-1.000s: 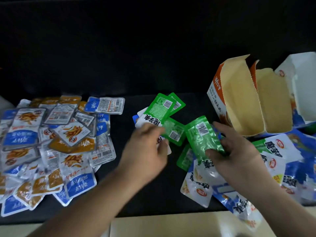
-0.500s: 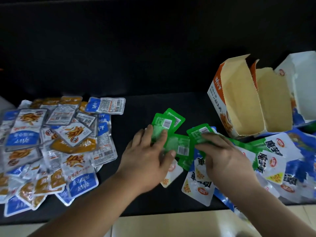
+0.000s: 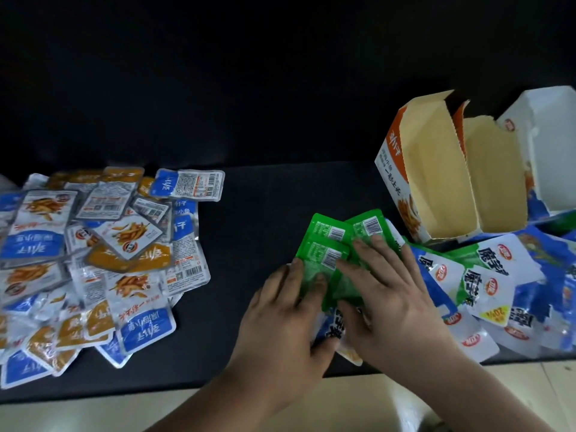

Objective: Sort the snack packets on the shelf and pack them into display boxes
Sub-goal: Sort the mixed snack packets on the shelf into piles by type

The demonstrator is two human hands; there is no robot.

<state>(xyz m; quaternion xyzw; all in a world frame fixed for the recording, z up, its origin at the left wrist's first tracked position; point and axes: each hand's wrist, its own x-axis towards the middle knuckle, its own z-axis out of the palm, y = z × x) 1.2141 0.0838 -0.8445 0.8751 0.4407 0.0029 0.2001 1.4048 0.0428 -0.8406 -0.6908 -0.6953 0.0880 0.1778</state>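
Note:
Several green snack packets [image 3: 330, 244] lie overlapped, barcode side up, in the middle of the black shelf. My left hand [image 3: 283, 322] lies on their near left edge with fingers spread flat. My right hand [image 3: 386, 294] presses on them from the right, fingers straight, and hides the lower packets. A white and blue packet [image 3: 335, 327] shows between my hands. An open orange and white display box [image 3: 433, 179] stands behind on the right, nothing in it.
A big heap of blue and orange fish snack packets [image 3: 93, 260] covers the left of the shelf. White, blue and green packets [image 3: 486, 282] pile up at right. A second open box [image 3: 495, 169] and a white box [image 3: 548, 151] stand far right. Bare black shelf [image 3: 258, 213] lies between.
Both hands have drawn the scattered green packets together into one overlapped bunch. My right hand has laid its packet down and now presses flat on the bunch.

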